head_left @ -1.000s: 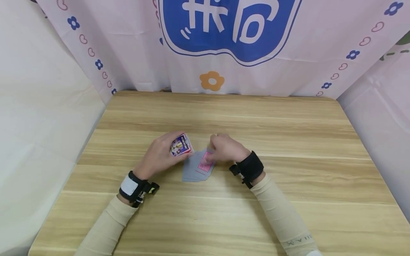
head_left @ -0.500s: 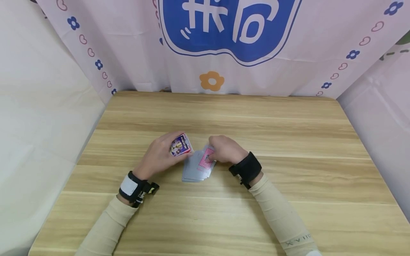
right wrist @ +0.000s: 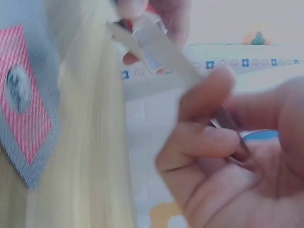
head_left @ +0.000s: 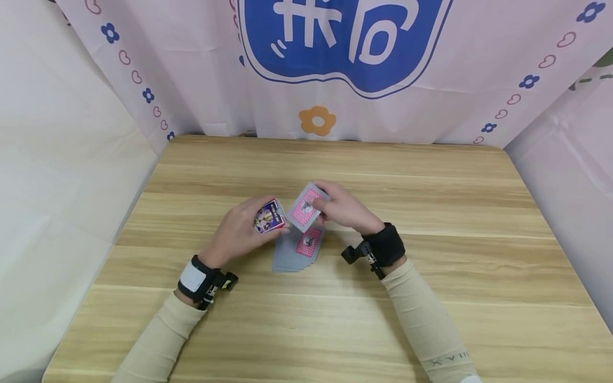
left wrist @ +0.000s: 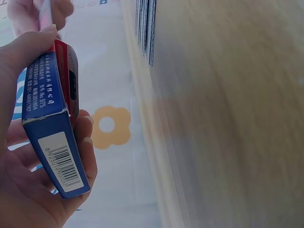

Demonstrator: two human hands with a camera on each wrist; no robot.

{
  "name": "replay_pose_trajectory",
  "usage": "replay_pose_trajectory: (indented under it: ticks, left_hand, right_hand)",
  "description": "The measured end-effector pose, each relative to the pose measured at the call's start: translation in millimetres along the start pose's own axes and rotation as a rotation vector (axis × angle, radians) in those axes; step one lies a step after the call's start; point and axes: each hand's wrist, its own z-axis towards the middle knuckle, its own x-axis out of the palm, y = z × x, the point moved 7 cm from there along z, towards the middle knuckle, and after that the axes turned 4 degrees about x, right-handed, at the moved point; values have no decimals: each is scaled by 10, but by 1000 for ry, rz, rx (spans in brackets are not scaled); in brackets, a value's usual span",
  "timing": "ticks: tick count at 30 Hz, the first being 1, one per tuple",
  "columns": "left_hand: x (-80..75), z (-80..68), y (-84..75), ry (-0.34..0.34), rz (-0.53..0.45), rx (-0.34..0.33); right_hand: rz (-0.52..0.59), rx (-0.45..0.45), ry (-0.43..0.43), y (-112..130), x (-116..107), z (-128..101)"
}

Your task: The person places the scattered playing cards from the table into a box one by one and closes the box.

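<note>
My left hand [head_left: 238, 226] grips a small blue and red card box [head_left: 270, 217], tilted above the table; its barcode end faces the left wrist camera. With thumb and fingers, my right hand [head_left: 342, 205] pinches a playing card [head_left: 305, 206] with a pink patterned back and grey border. The card's lower left edge is right at the right end of the box, where a pale flap shows. Under the held card, a stack of cards [head_left: 294, 255] lies slightly fanned on the table, its top back partly covered. The right wrist view shows the stack's layered edge at the left.
A wood-grain table [head_left: 431, 266] spreads around the hands. At its far edge hangs a white cloth [head_left: 206, 80] with a blue emblem and an orange flower [head_left: 317, 121]. Black straps with small cameras sit on both wrists.
My right hand has pinched a card off the stack and brought it up and left to the end of the box. My left hand and the box have stayed in place.
</note>
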Motion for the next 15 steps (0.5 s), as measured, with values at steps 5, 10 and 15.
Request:
replay_pose_trajectory:
  ticks: [5, 10, 15]
  left_hand:
    - [7, 0, -13, 8, -8, 2]
    - [14, 1, -30, 13, -11, 19]
    - [11, 6, -51, 15, -13, 33]
  right_hand:
    - [97, 14, -91, 4, -21, 24]
    - [79, 1, -118, 10, 27, 46]
    - [86, -22, -125, 28, 73, 50]
